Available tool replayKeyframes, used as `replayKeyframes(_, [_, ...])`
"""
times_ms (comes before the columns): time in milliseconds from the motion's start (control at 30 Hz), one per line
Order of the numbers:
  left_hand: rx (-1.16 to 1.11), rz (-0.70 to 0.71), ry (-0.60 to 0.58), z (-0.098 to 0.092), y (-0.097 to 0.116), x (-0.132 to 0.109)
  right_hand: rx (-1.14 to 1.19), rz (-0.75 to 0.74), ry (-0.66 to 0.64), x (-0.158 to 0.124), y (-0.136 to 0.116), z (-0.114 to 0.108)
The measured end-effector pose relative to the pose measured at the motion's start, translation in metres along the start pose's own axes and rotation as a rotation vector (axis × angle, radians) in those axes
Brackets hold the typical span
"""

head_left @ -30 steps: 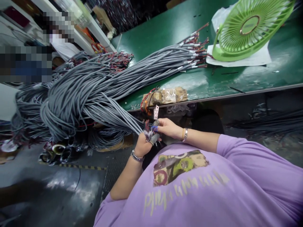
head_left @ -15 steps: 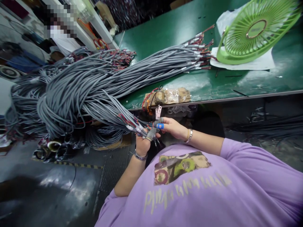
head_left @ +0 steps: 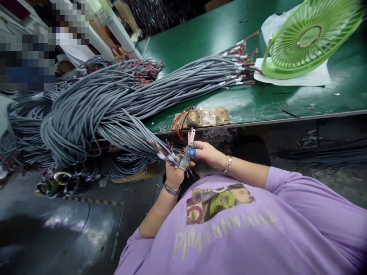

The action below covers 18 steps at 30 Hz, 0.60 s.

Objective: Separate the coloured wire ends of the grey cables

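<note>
My left hand [head_left: 175, 176] is closed around the ends of several grey cables [head_left: 134, 131], which run down from the table's left side. Grey covering wraps the thumb, and thin coloured wires [head_left: 169, 149] fan out beside it. My right hand [head_left: 207, 153], with a blue band [head_left: 191, 152] on one finger, meets the left at the cable ends. Its fingers are pinched on thin wires, partly hidden by the fingers. Just above the right fingertips a pale pink clip [head_left: 191, 136] sticks up; whether it is held or fixed there, I cannot tell.
Grey cables with stripped, coloured ends lie heaped on the green table [head_left: 301, 101]. A green fan [head_left: 309, 36] stands at the right on white paper. By the near edge sits a taped wooden block [head_left: 209, 116] with red and black wires. A person [head_left: 69, 40] is at the far left.
Both hands stay together at the cable ends. The left hand and the cable ends have shifted slightly right and down, and the view has moved a little.
</note>
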<state>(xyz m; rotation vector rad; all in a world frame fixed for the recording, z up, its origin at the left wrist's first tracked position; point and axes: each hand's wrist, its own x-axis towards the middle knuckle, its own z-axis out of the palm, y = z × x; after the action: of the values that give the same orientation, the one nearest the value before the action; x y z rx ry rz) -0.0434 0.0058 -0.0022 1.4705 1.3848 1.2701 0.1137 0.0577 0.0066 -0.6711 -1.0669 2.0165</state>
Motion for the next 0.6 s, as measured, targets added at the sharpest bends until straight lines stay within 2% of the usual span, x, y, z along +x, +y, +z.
replayKeyframes(233, [0.001,-0.040,-0.030,0.001,0.008,-0.003,-0.068,0.039,0.013,0.002,-0.003,0.007])
replayKeyframes(367, [-0.019,-0.063,-0.001,0.004,0.010,-0.004,-0.060,0.036,0.066,0.002,0.000,0.007])
replayKeyframes(500, [-0.009,-0.016,0.047,0.005,0.009,-0.004,0.086,0.072,0.168,0.003,0.008,0.012])
replayKeyframes(600, [-0.013,0.012,0.090,0.005,0.007,-0.004,0.197,0.107,0.183,0.003,0.011,0.016])
